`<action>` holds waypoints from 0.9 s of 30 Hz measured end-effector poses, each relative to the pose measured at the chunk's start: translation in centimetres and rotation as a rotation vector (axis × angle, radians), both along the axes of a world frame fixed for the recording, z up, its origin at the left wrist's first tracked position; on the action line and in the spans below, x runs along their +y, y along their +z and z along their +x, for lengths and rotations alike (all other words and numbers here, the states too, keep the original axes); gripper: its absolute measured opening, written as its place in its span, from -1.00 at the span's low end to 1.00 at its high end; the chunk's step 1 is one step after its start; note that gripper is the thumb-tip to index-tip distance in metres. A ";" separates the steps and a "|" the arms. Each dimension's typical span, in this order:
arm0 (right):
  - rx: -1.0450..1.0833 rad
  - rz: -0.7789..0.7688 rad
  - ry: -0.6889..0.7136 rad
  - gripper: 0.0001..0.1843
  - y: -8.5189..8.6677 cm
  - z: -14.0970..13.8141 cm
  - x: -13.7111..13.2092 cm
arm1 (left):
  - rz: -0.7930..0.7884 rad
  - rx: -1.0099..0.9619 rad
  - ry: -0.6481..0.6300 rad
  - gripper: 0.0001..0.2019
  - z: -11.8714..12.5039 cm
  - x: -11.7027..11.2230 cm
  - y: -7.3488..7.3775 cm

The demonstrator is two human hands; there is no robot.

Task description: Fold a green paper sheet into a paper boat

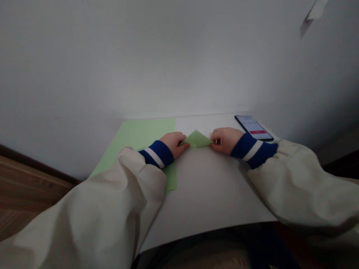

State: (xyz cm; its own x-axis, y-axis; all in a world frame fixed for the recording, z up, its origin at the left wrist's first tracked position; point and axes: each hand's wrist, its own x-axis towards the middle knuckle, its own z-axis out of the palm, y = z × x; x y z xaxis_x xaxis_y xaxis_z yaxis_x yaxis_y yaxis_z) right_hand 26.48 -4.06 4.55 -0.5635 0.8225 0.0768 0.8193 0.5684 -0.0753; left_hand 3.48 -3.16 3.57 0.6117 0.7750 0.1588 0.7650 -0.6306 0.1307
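A small piece of light green paper (196, 139), folded into a triangle, lies at the middle of the white table (213, 190) with its point away from me. My left hand (174, 144) pinches its left corner. My right hand (226, 140) pinches its right corner, and those fingers partly hide the paper's edge. A larger flat sheet of light green paper (140, 136) lies to the left, partly under my left sleeve.
A smartphone (254, 128) with a lit screen lies at the table's far right. A white wall (179, 63) rises behind the table. A wooden floor (25, 190) shows at the lower left, and a paper scrap (316, 10) is at the top right.
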 end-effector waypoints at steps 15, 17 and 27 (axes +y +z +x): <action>0.111 -0.238 -0.078 -0.84 0.1 0.5 0.5 | -0.052 -0.030 -0.004 -0.68 -0.3 0.0 -0.4; 0.095 -0.246 -0.102 -0.83 0.2 0.7 0.6 | -0.053 -0.012 0.000 -0.69 -0.2 0.1 -0.5; 0.068 -0.403 -0.139 -0.96 0.4 1.9 1.2 | -0.060 -0.019 -0.009 -0.69 -0.5 0.1 -0.8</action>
State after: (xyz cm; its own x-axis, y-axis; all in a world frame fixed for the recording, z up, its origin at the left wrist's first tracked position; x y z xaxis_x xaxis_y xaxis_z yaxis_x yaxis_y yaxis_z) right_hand 28.39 -2.87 4.98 -0.4498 0.8622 -0.2329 0.8717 0.3670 -0.3246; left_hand 2.99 -3.03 2.77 0.6159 0.7780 0.1240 0.7565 -0.6280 0.1829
